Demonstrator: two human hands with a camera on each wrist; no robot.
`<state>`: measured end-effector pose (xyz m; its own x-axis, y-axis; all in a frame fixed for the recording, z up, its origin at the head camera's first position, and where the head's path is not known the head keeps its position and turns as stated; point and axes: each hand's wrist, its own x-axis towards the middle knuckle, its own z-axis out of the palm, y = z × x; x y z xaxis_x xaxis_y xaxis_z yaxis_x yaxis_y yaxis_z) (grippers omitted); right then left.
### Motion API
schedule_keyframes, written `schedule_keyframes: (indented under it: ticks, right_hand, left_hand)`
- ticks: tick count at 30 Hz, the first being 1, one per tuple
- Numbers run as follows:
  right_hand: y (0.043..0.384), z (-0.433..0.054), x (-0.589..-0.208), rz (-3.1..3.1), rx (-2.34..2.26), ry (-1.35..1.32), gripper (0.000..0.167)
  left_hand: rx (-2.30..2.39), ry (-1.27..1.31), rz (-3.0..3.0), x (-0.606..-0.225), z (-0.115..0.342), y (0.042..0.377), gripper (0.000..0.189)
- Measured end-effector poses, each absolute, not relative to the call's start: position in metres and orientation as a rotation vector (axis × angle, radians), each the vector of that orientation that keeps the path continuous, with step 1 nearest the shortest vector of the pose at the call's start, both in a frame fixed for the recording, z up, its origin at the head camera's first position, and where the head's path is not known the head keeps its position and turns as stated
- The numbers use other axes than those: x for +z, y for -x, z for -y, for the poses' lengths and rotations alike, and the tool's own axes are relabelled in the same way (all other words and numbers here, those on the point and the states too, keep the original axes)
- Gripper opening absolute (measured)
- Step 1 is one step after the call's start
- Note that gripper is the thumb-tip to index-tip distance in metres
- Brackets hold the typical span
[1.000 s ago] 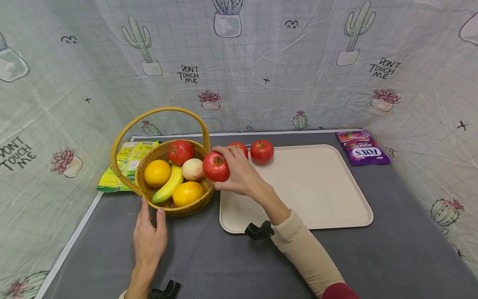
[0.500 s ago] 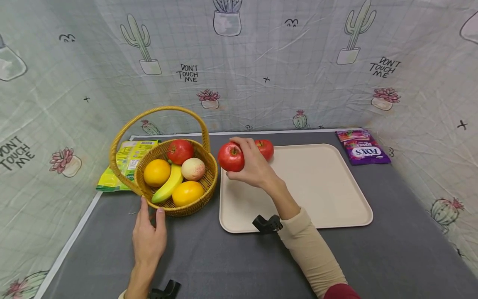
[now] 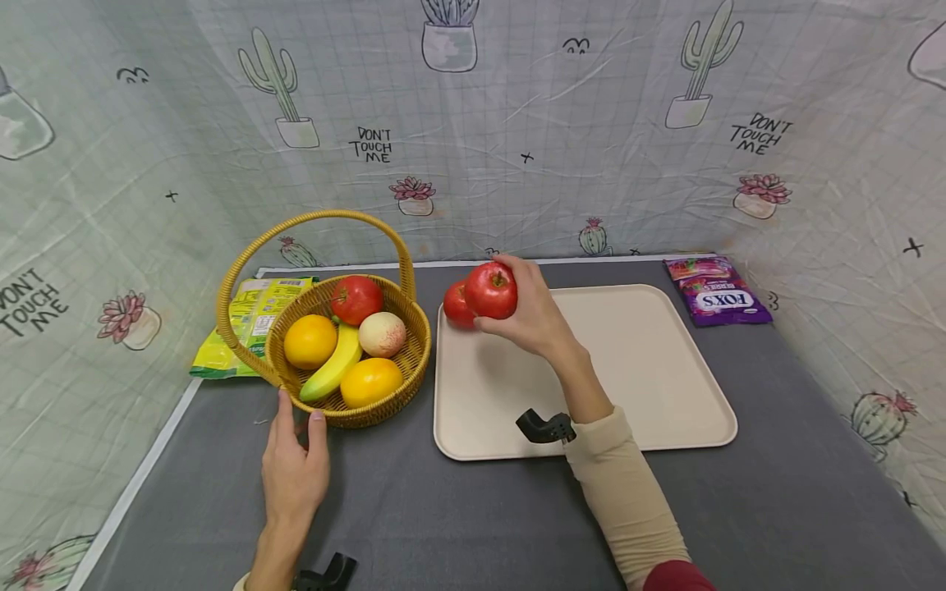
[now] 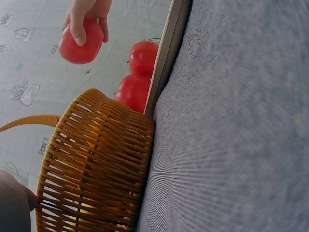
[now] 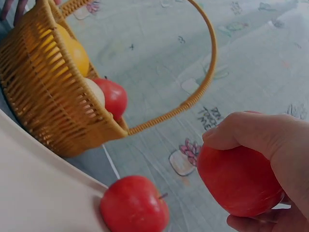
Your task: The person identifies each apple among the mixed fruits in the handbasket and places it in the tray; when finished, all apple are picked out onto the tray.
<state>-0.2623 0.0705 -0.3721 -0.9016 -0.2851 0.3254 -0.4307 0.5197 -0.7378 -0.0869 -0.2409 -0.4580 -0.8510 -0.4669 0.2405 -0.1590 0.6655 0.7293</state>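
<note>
My right hand (image 3: 538, 316) grips a red apple (image 3: 492, 290) from its right side, raised over the back left of the beige tray (image 3: 591, 386). In the head view one apple (image 3: 457, 307) shows on the tray just behind the held one. The left wrist view shows two there, a nearer apple (image 4: 132, 93) and a farther apple (image 4: 144, 57), side by side. My left hand (image 3: 297, 472) rests its straight fingers and thumb against the near side of the yellow wicker basket (image 3: 402, 404).
Inside the basket are a red apple (image 3: 358, 300), an orange (image 3: 310, 341), a banana (image 3: 332, 366), a pale speckled fruit (image 3: 383, 335) and a yellow fruit (image 3: 372, 382). A yellow-green packet (image 3: 254, 328) lies behind it; a purple packet (image 3: 717, 294) lies at back right.
My right hand has carried the apple away from the basket, rightward and back across the tray. It now covers the right-hand tray apple and uncovers the left one. My left hand has stayed put.
</note>
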Motion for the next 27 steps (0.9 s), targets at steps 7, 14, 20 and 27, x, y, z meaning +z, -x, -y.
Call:
schedule_keyframes:
  ticks: [7,14,20,27]
  right_hand:
    - [0.271,-0.089,-0.376,2.579,1.36,-0.478,0.086]
    - [0.277,-0.104,-0.377,2.572,1.383,-0.384,0.087]
    - [0.282,-0.118,-0.379,2.568,1.379,-0.305,0.087]
    - [0.287,-0.132,-0.384,2.557,1.365,-0.246,0.087]
  left_hand:
    - [-1.028,-0.491,2.476,-0.458,0.241,0.087,0.068]
    - [-1.02,-0.482,2.465,-0.459,0.241,0.087,0.067]
    - [-1.017,-0.491,2.474,-0.458,0.241,0.087,0.068]
    - [-1.021,-0.505,2.486,-0.457,0.241,0.088,0.068]
